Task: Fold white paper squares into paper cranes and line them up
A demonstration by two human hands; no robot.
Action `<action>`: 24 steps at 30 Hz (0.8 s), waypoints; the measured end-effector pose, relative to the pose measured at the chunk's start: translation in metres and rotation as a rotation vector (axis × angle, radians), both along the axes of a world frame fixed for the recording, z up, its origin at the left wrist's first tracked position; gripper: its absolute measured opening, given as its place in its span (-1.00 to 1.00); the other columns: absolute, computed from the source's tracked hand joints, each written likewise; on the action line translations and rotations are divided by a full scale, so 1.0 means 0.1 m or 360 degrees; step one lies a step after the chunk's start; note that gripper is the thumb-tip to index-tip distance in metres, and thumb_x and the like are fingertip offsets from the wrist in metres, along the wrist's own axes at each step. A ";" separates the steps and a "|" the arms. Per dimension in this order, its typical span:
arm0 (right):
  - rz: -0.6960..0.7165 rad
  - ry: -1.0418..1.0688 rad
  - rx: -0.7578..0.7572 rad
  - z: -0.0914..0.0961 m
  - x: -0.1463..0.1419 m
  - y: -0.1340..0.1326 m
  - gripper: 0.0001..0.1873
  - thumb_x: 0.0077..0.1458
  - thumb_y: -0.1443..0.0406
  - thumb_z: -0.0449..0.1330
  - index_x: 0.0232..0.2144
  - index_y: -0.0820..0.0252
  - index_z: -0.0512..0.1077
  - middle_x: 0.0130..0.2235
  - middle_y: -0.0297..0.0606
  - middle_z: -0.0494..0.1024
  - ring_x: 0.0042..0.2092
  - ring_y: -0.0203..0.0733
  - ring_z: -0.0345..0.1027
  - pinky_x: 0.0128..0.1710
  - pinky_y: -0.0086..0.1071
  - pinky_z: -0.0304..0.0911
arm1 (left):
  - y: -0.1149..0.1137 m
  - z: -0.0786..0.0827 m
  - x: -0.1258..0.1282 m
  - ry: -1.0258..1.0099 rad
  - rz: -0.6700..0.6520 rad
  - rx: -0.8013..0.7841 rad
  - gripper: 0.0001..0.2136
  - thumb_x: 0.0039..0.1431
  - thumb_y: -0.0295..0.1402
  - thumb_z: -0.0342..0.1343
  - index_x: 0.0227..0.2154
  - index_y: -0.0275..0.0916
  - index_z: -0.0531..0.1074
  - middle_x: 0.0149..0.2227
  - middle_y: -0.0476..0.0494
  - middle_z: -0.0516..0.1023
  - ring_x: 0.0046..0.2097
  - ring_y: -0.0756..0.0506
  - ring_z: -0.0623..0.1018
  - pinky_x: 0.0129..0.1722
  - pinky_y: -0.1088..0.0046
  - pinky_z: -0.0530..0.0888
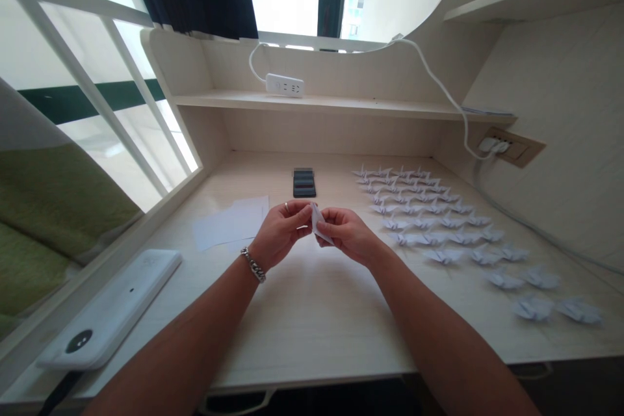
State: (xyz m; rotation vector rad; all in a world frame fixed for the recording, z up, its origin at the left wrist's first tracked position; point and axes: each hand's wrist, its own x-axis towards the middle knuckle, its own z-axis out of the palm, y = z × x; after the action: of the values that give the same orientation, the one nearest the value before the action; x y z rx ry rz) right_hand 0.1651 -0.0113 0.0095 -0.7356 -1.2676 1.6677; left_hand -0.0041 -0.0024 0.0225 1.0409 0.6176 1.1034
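Both my hands meet above the middle of the pale wooden desk [312, 318]. My left hand [280, 231], with a ring and a metal bracelet, pinches the top of a small folded white paper piece [319, 224]. My right hand [348, 234] grips the same piece from the right and below. The paper is held upright between the fingertips of both hands, a little above the desk.
Several folded white paper cranes [429, 214] lie in rows on the right of the desk. Flat white sheets [231, 221] lie to the left. A dark small box [304, 182] sits behind my hands. A white flat device [114, 309] rests at the front left. A power strip [285, 85] sits on the shelf.
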 end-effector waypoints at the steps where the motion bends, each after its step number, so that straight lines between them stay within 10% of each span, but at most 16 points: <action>1: 0.0007 0.0004 0.0001 0.00 0.00 0.00 -0.63 -0.18 0.11 0.46 -0.40 0.23 0.48 -0.52 -0.39 0.44 -0.47 -0.33 0.31 -0.39 -0.39 0.22 | 0.00 0.00 0.00 -0.0010 -0.0016 -0.0011 -0.77 -0.10 -0.27 0.41 -0.38 -0.28 0.58 -0.44 -0.07 0.55 -0.39 -0.01 0.51 -0.31 0.43 0.49; 16: -0.0226 -0.0283 0.0133 -0.05 -0.01 0.06 -0.59 -0.14 0.06 0.39 -0.30 0.19 0.47 -0.46 -0.36 0.50 -0.43 -0.27 0.37 -0.35 -0.33 0.29 | 0.01 0.03 0.01 0.0437 0.0398 0.0118 -0.70 -0.21 -0.30 0.43 -0.39 -0.33 0.56 -0.46 -0.09 0.59 -0.41 0.00 0.54 -0.34 0.45 0.48; 24: -0.1222 -0.0983 0.0816 -0.14 -0.06 0.08 -0.77 -0.04 0.15 0.33 -0.33 0.12 0.49 -0.21 -0.23 0.51 -0.12 -0.07 0.36 -0.11 -0.20 0.26 | 0.04 -0.04 0.04 0.0364 0.0576 0.0125 -0.66 -0.30 -0.34 0.46 -0.45 -0.34 0.48 -0.47 -0.06 0.57 -0.37 -0.05 0.60 -0.22 0.34 0.57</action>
State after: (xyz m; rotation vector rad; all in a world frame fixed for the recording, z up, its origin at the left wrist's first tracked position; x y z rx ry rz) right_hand 0.1592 -0.0036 -0.0042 -1.2513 -1.4715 0.4701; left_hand -0.0005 0.0016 0.0183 1.1611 0.9802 1.3404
